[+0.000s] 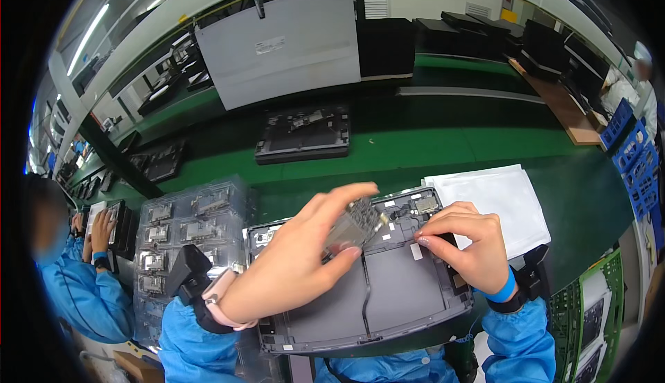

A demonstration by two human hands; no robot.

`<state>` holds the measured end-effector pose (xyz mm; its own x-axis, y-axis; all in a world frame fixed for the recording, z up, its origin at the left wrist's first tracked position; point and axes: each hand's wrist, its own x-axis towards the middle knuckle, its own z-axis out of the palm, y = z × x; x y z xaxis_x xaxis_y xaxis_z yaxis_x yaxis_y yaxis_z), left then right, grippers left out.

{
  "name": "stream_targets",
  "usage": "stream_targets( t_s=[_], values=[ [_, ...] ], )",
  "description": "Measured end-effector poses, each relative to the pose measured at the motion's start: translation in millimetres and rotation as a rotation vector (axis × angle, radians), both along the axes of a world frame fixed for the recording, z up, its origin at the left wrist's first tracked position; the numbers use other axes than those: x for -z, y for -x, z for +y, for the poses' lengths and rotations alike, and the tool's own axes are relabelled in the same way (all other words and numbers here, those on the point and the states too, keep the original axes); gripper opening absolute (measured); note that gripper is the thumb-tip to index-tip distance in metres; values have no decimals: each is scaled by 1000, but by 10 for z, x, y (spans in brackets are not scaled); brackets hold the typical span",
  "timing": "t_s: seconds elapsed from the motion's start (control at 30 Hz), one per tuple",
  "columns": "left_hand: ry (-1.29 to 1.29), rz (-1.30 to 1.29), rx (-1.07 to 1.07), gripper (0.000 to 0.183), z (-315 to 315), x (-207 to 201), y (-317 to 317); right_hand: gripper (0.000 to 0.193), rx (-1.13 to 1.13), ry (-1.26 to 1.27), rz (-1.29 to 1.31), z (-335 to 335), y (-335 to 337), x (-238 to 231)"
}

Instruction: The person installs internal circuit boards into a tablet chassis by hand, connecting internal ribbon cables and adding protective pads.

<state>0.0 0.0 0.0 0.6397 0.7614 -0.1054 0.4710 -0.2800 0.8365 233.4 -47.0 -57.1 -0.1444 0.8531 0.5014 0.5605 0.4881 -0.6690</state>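
In front of me lies a dark grey laptop shell (409, 296), its inside facing up, with a black cable running down its middle. My left hand (291, 258) grips a circuit board (359, 222) between thumb and fingers, tilted above the shell's far half. Over the shell's far right part, the thumb and fingertips of my right hand (474, 241) are pinched together. Whatever they hold, if anything, is too small to make out. White stickers and small parts line the shell's far edge.
Clear plastic trays (170, 244) of small boards stand left of the shell. White sheets (502, 206) lie to its right. Another laptop shell (303, 140) rests on the green bench beneath a hanging grey panel (284, 54). A co-worker in blue sleeves (83, 300) sits at left; blue crates (641, 165) stand at right.
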Motion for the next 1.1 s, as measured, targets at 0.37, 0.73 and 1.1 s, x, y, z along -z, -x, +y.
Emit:
stream_targets(
  t_s=[0.37,0.73,1.1],
  values=[
    [-614,90,72,13,10,107,-481,8,203,-314,-235,-9,175,-1],
    [-174,-254,50,10,111,345,-568,8,102,49,304,-5,37,102],
    [-158,-403,-55,51,85,426,-591,7,147,143,641,24,-37,218]
  ],
)
